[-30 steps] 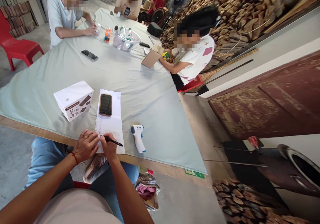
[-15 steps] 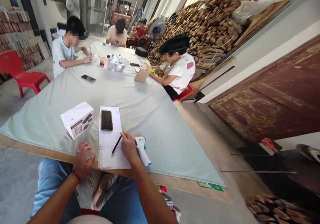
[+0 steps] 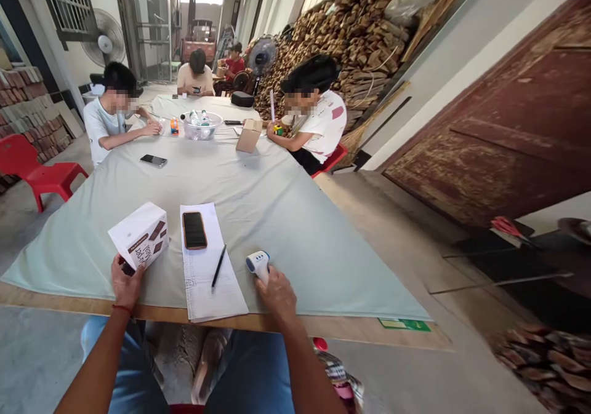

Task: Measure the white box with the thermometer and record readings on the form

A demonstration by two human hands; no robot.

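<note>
My left hand (image 3: 125, 283) is at the near lower corner of a white printed box (image 3: 146, 251), thumb and fingers closed on its edge. A small dark patch shows between these fingers; I cannot make out what it is. My right hand (image 3: 278, 291) is wrapped round the handle of a white and blue infrared thermometer (image 3: 258, 262), its head facing away to the left. Between my hands lie sheets of paper (image 3: 207, 297) with handwriting. On them rest a phone in a brown case (image 3: 194, 230) and a black pen (image 3: 218, 267), which no hand touches.
The table bears a pale green cloth (image 3: 318, 260). Farther back are another phone (image 3: 154, 160), a clear bowl of bottles (image 3: 201, 128), and a cardboard box (image 3: 249, 136). People sit along both sides and at the far end. A red chair (image 3: 44, 171) stands left.
My right hand has left the pen on the paper and taken hold of the thermometer. The left hand has moved from the table edge onto the white box. The view has shifted slightly.
</note>
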